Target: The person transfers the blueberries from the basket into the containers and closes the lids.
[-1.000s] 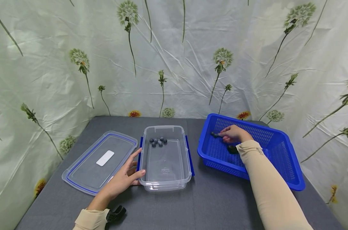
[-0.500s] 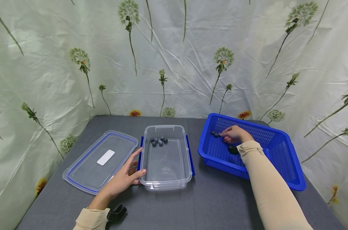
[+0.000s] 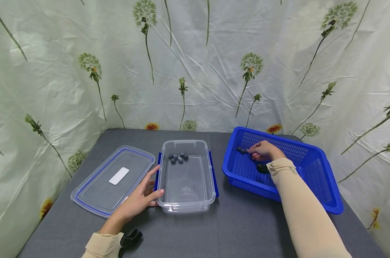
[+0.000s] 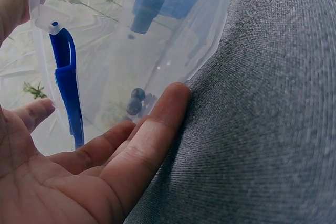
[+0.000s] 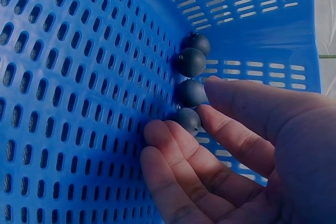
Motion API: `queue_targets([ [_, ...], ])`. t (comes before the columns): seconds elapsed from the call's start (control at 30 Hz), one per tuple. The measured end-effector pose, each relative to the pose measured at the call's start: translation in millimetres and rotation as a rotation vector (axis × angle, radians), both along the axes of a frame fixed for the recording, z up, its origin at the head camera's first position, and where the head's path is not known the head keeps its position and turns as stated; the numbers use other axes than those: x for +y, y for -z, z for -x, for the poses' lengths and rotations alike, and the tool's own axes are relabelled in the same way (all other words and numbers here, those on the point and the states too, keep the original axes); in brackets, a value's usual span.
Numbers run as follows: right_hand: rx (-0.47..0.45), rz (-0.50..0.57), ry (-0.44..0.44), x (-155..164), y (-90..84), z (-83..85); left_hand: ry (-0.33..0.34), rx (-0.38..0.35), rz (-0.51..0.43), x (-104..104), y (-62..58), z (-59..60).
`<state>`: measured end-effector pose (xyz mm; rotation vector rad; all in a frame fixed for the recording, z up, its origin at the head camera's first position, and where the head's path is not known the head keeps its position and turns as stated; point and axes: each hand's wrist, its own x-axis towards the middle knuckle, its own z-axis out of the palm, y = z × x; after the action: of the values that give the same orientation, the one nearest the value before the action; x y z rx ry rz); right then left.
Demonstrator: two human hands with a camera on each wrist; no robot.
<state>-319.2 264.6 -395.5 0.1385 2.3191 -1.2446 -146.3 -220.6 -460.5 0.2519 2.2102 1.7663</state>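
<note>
Backing gry tbl point(image 3: 240, 233), bskt point(image 3: 256, 189): flwr drape point(image 3: 201, 61)

Pale sheen streaks the bright backdrop point(image 3: 195, 61); wrist views look dimmer.

Shows solid blue, patterned with slots, on the rectangular plastic basket point(image 3: 324, 184). Turns dusky blue-black on the small round berries point(image 5: 191, 62). Looks colourless on the clear rectangular plastic box point(image 3: 186, 205), blue on its long plastic latches point(image 4: 69, 90). Rings the clear plastic lid point(image 3: 98, 191) in blue. Lies plain grey on the cloth tabletop point(image 3: 243, 225); scatters green dandelions over the pale hanging sheet point(image 3: 117, 36).
</note>
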Motion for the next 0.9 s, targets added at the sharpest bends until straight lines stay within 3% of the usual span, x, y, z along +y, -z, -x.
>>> queue_targets([
  [0.33, 0.005, -0.013, -0.012, 1, -3.0, -4.2, -0.002, 0.005, 0.002, 0, 1.1, 1.0],
  [0.63, 0.013, 0.063, -0.029, 9, -0.7, -3.0, -0.008, 0.010, 0.016, 1, 0.8, 0.7],
  [0.9, 0.019, 0.029, -0.029, 5, -10.4, -4.4, 0.003, 0.012, 0.001, 0, 1.7, -0.1],
])
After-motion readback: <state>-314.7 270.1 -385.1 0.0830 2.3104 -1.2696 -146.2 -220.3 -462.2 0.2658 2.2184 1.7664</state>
